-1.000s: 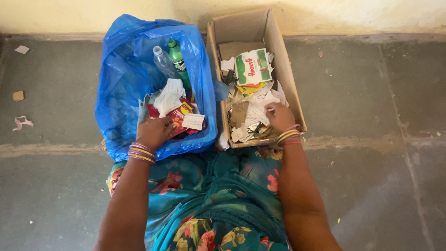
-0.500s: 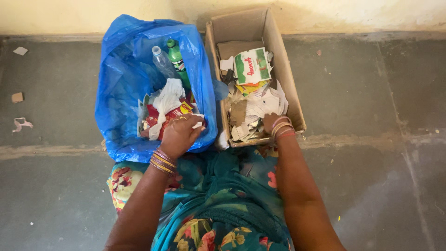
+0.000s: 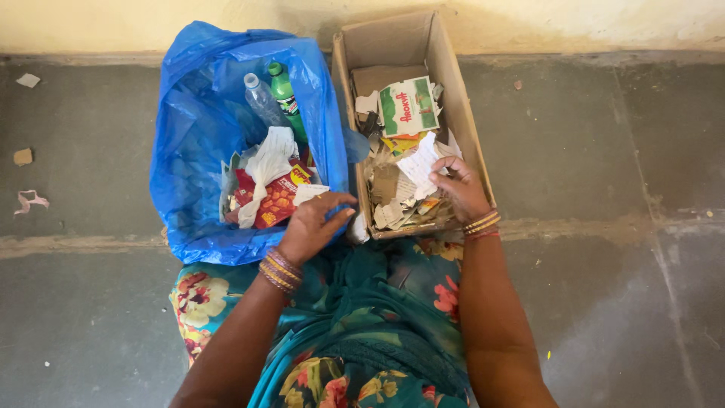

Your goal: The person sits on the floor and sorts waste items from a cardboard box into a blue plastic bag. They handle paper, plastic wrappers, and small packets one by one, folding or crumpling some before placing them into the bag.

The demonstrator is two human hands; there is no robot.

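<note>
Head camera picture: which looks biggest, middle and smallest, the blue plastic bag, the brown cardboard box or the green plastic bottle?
Largest to smallest, as they look:
1. The blue plastic bag, which spreads widest.
2. The brown cardboard box, narrower than the bag, though about as long.
3. The green plastic bottle, far smaller, lying inside the bag.

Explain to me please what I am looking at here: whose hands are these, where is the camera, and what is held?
The camera sits on a person's head and looks down, so both arms are that person's own. They sit on a grey floor. The left hand rests at the edge of a blue plastic bag holding two plastic bottles and wrappers. The right hand pinches a white paper scrap inside a cardboard box full of torn paper.
</note>
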